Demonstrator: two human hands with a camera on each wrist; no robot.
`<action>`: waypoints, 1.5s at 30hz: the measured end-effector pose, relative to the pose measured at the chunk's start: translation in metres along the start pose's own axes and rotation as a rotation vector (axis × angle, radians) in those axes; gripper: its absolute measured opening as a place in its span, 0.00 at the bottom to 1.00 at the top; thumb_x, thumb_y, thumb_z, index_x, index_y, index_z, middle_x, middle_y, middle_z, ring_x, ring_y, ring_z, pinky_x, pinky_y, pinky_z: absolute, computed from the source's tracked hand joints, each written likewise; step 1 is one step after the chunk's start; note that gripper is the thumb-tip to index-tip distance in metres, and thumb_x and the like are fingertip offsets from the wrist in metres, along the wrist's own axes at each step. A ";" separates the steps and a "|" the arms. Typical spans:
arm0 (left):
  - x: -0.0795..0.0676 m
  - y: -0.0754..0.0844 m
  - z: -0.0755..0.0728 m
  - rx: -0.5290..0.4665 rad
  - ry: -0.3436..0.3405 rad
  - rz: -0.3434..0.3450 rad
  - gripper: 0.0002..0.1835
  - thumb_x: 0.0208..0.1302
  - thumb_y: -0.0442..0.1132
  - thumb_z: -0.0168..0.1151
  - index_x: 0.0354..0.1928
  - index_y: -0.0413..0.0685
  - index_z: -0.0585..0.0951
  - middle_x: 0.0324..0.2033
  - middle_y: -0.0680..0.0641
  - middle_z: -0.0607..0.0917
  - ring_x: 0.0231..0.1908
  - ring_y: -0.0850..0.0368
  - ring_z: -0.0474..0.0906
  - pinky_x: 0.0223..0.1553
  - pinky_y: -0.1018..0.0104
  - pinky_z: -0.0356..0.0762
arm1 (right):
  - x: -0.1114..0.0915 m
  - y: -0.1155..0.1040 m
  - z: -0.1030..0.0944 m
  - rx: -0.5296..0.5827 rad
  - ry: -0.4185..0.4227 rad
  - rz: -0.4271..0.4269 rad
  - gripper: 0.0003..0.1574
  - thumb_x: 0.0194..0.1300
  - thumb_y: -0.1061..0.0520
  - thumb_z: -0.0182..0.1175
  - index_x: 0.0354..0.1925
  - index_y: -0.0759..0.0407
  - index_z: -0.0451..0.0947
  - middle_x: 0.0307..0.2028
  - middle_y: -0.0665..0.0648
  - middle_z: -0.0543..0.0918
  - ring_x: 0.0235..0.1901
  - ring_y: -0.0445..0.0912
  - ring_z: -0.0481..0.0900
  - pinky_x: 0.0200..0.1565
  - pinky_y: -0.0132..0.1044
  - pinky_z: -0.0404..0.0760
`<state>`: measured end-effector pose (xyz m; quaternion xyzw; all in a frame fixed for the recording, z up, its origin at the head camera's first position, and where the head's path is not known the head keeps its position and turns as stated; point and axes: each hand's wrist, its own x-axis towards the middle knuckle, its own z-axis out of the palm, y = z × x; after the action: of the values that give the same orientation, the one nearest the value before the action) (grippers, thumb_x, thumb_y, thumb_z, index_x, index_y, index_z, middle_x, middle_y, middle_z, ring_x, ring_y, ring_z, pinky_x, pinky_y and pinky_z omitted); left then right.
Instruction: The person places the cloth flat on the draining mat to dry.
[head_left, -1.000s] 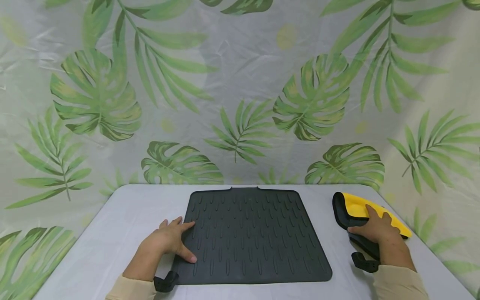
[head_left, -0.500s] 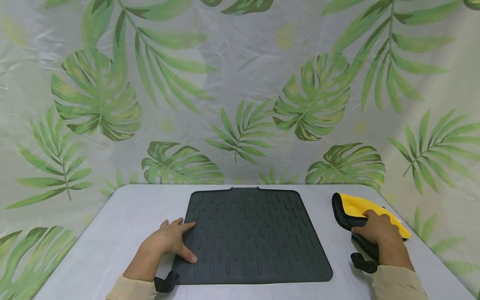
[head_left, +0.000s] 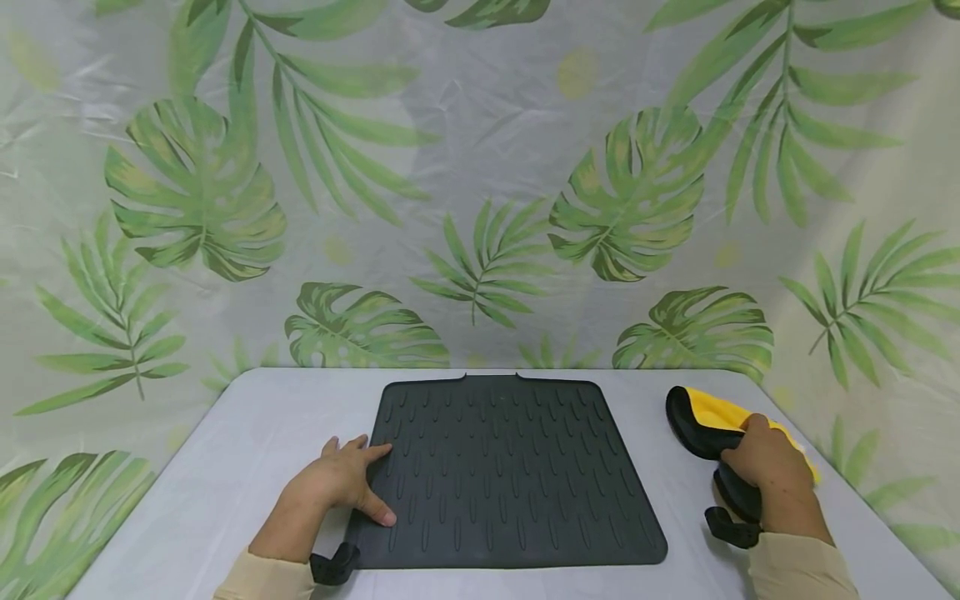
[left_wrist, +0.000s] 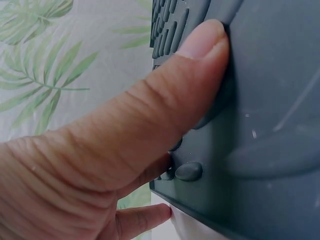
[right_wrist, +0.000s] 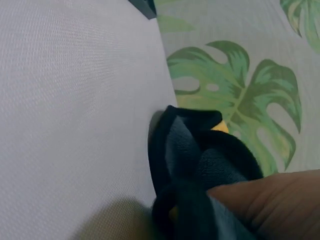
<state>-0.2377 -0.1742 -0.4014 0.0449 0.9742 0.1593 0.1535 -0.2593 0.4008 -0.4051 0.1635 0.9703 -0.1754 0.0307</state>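
A dark grey ribbed mat (head_left: 510, 475) lies flat on the table. My left hand (head_left: 337, 479) rests at its left edge with fingers spread; the thumb and index fingertip touch the mat's surface. In the left wrist view, the left thumb (left_wrist: 150, 110) lies straight against the dark mat (left_wrist: 280, 100). At the right side of the table, my right hand (head_left: 772, 458) grips a folded cloth (head_left: 705, 425), yellow on one side and dark grey with a black edge on the other. The right wrist view shows the cloth (right_wrist: 200, 160) bunched under the thumb (right_wrist: 275, 200).
The white tabletop (head_left: 277, 417) runs back to a hanging curtain (head_left: 480, 167) printed with green leaves. A corner of the mat (right_wrist: 145, 6) shows at the top of the right wrist view. Black wrist straps (head_left: 333, 564) sit at both cuffs.
My right fingers have drawn together on the cloth, bunching its middle and pulling it slightly up. The left hand and the mat stay in place.
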 end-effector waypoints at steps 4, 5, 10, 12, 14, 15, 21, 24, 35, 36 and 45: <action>0.000 0.000 0.000 0.002 0.008 0.009 0.62 0.30 0.60 0.88 0.74 0.53 0.71 0.76 0.31 0.62 0.74 0.16 0.46 0.64 0.20 0.62 | -0.001 -0.002 0.001 0.043 0.028 0.053 0.50 0.65 0.48 0.60 0.68 0.76 0.47 0.54 0.89 0.65 0.47 0.78 0.74 0.38 0.57 0.76; 0.000 0.000 0.000 0.003 0.011 0.013 0.62 0.30 0.60 0.88 0.74 0.52 0.71 0.75 0.30 0.63 0.74 0.16 0.46 0.64 0.20 0.62 | -0.001 -0.002 0.002 0.044 0.031 0.058 0.52 0.65 0.47 0.60 0.69 0.77 0.46 0.54 0.90 0.65 0.47 0.79 0.74 0.38 0.58 0.76; 0.000 0.000 0.001 0.006 0.017 0.020 0.62 0.30 0.60 0.88 0.73 0.51 0.72 0.75 0.30 0.63 0.74 0.15 0.46 0.64 0.20 0.62 | 0.000 -0.002 0.000 -0.005 0.044 0.031 0.51 0.65 0.43 0.60 0.64 0.83 0.56 0.49 0.88 0.72 0.43 0.74 0.75 0.38 0.56 0.73; 0.000 0.000 0.001 0.006 0.015 0.018 0.62 0.30 0.60 0.88 0.74 0.52 0.72 0.75 0.30 0.63 0.74 0.15 0.46 0.64 0.20 0.62 | 0.000 -0.001 -0.001 -0.013 0.075 0.012 0.48 0.65 0.43 0.60 0.60 0.84 0.61 0.47 0.87 0.74 0.42 0.73 0.74 0.40 0.57 0.70; 0.000 0.000 0.001 0.008 0.012 0.015 0.62 0.30 0.60 0.88 0.74 0.52 0.71 0.75 0.30 0.63 0.74 0.16 0.46 0.64 0.20 0.62 | 0.000 -0.001 -0.002 0.008 0.117 0.008 0.47 0.65 0.43 0.60 0.59 0.84 0.63 0.49 0.88 0.73 0.43 0.75 0.72 0.40 0.58 0.68; 0.000 0.000 0.001 0.009 0.010 0.014 0.62 0.30 0.60 0.88 0.74 0.52 0.71 0.75 0.30 0.63 0.74 0.16 0.46 0.64 0.20 0.62 | 0.000 -0.002 -0.002 0.024 0.139 0.009 0.47 0.65 0.43 0.59 0.60 0.83 0.62 0.50 0.89 0.72 0.44 0.76 0.71 0.41 0.59 0.67; 0.000 0.001 0.000 0.014 0.001 0.002 0.62 0.30 0.60 0.88 0.74 0.53 0.71 0.76 0.31 0.63 0.74 0.16 0.46 0.64 0.20 0.62 | -0.005 -0.007 -0.011 0.193 0.214 0.060 0.52 0.68 0.41 0.56 0.68 0.81 0.53 0.56 0.92 0.57 0.45 0.80 0.68 0.38 0.61 0.75; 0.000 0.001 0.000 0.009 0.003 -0.001 0.62 0.30 0.60 0.88 0.74 0.53 0.71 0.76 0.31 0.63 0.74 0.16 0.47 0.64 0.20 0.62 | -0.010 -0.011 -0.018 0.251 0.259 0.064 0.51 0.70 0.42 0.55 0.69 0.80 0.52 0.56 0.90 0.56 0.41 0.77 0.69 0.37 0.60 0.75; -0.002 0.002 0.000 -0.004 -0.005 0.006 0.62 0.31 0.59 0.88 0.74 0.52 0.71 0.76 0.30 0.62 0.73 0.18 0.52 0.64 0.22 0.63 | -0.018 -0.022 -0.036 0.315 0.391 0.060 0.48 0.68 0.48 0.55 0.74 0.73 0.50 0.58 0.85 0.70 0.49 0.77 0.73 0.42 0.64 0.76; -0.002 0.002 -0.001 -0.005 -0.008 0.008 0.62 0.31 0.59 0.88 0.74 0.52 0.71 0.76 0.30 0.62 0.73 0.18 0.52 0.64 0.22 0.63 | -0.020 -0.023 -0.036 0.319 0.403 0.053 0.49 0.69 0.49 0.54 0.76 0.71 0.48 0.60 0.85 0.70 0.50 0.77 0.72 0.43 0.65 0.75; -0.002 0.001 -0.001 -0.007 -0.013 0.011 0.62 0.32 0.59 0.87 0.74 0.52 0.70 0.76 0.31 0.61 0.73 0.19 0.54 0.64 0.23 0.64 | -0.027 -0.030 -0.044 0.326 0.464 -0.015 0.49 0.69 0.52 0.53 0.81 0.60 0.45 0.64 0.87 0.66 0.57 0.79 0.67 0.51 0.71 0.68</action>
<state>-0.2365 -0.1739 -0.3996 0.0508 0.9724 0.1630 0.1593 -0.2435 0.3813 -0.3512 0.1950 0.9115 -0.2873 -0.2203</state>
